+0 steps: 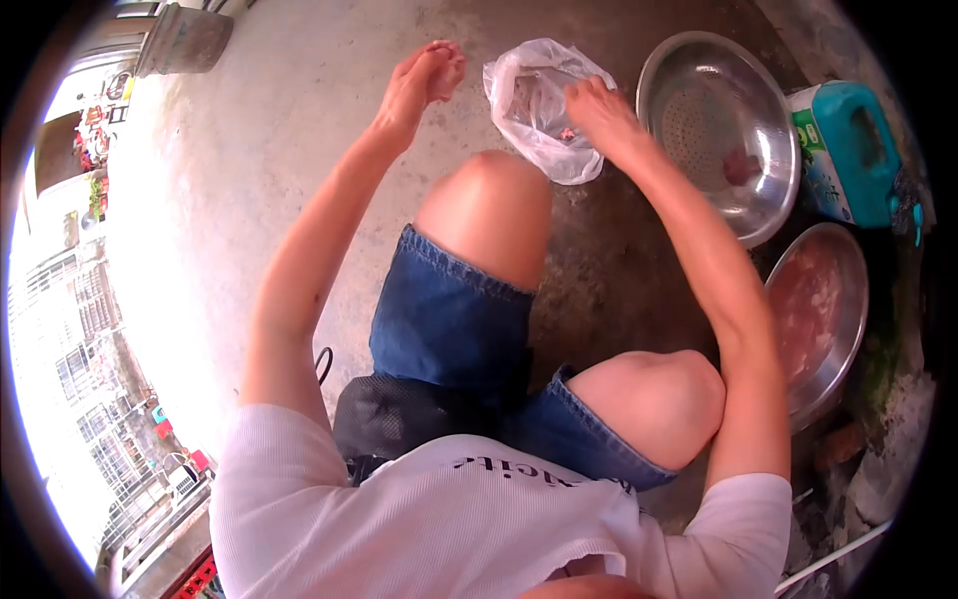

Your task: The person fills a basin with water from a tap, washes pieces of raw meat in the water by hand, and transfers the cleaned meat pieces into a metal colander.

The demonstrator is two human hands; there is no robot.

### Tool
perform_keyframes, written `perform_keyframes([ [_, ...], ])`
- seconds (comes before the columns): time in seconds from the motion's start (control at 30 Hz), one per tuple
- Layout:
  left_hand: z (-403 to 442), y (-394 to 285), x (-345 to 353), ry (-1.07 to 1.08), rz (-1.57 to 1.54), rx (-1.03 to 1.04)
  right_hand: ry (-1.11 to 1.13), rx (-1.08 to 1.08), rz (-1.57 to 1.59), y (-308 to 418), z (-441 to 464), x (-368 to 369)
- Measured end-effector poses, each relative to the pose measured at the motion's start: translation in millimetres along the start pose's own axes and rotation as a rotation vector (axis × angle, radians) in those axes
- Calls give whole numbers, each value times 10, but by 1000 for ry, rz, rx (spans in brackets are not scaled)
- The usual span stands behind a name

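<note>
My left hand point(409, 88) is closed around a pale pink piece of raw meat point(448, 78), raised to the left of a clear plastic bag point(514, 115). The bag stands on the floor with its mouth spread wide, and small reddish bits point(568, 133) show inside it. Over the bag's right rim reaches my right hand point(602, 112), its fingers bent together. What those fingers hold, if anything, is hidden. Just right of that hand sits a metal colander point(689, 110) with a dark red piece point(739, 168) lying in it.
A steel basin point(848, 329) of pinkish liquid and pale pieces stands by my right elbow. Behind the colander is a teal jug point(853, 150) with a label. A grey bucket point(186, 40) stands at the far left on the concrete floor point(289, 110).
</note>
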State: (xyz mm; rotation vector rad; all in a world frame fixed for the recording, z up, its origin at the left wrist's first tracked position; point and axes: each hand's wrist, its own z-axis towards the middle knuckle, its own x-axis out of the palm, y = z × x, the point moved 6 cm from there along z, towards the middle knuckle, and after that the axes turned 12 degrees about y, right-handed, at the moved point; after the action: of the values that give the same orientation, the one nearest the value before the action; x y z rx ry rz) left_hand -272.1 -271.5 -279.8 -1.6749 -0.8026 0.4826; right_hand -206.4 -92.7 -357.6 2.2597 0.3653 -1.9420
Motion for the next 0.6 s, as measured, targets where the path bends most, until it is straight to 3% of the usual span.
perform_keyframes([
  [0.03,32,-78,21,-26,23,7,-112,57,192,-42,29,-158],
  [0.13,91,-83,142,119,-124,-53,-80,48,645,-306,-45,-274],
  [0.17,64,-190,255,60,-94,-40,-360,-1,658,-359,-315,-653],
  [0.27,115,-578,726,310,-209,60,-378,112,1023,-590,-1040,-1120],
  [0.33,183,-906,1289,309,-154,-66,-422,168,1245,-713,-1624,-1153],
  [0.47,425,-824,2385,958,-67,77,-502,543,1462,-933,-2868,-817],
  [0.53,440,-605,2988,980,231,98,-591,735,1626,-944,-3435,-578],
  [0.6,227,-497,3730,1183,128,-24,-711,834,1590,-887,-3921,-557],
])
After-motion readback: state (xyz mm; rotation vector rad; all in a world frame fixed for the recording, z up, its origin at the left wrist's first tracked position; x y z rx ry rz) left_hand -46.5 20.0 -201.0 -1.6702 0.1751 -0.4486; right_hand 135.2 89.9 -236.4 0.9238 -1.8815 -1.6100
